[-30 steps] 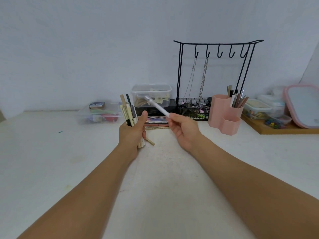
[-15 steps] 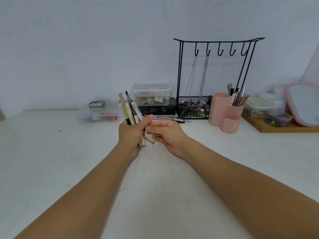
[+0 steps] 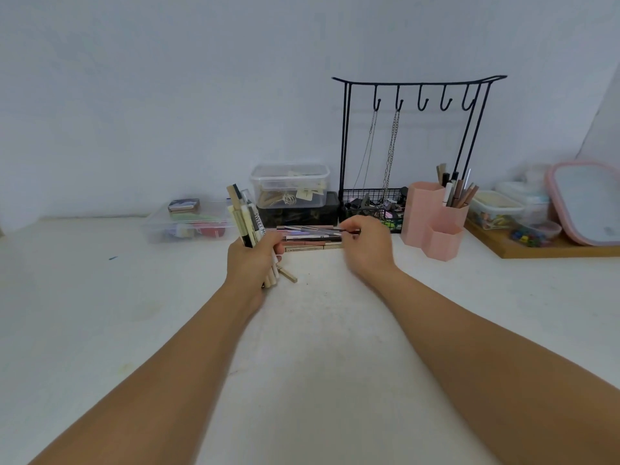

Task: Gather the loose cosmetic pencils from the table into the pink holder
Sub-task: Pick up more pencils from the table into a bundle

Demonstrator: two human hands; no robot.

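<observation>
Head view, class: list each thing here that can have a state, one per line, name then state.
Left hand: grips a bunch of pencils, held upright.
Right hand: fingers curled at the loose pencils; grip blurred.
Loose pencils: lying flat on the table.
Pink holder: upright, pencils in one compartment.
Clear box: lid on.
Black rack: upright, two chains hanging.

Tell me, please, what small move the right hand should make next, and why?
Probably lift one pencil from the loose pencils and pass it to the left hand. The right hand is at their right end, seemingly pinching a thin dark one, while the left hand grips an upright bundle, not yet in the pink holder.
</observation>
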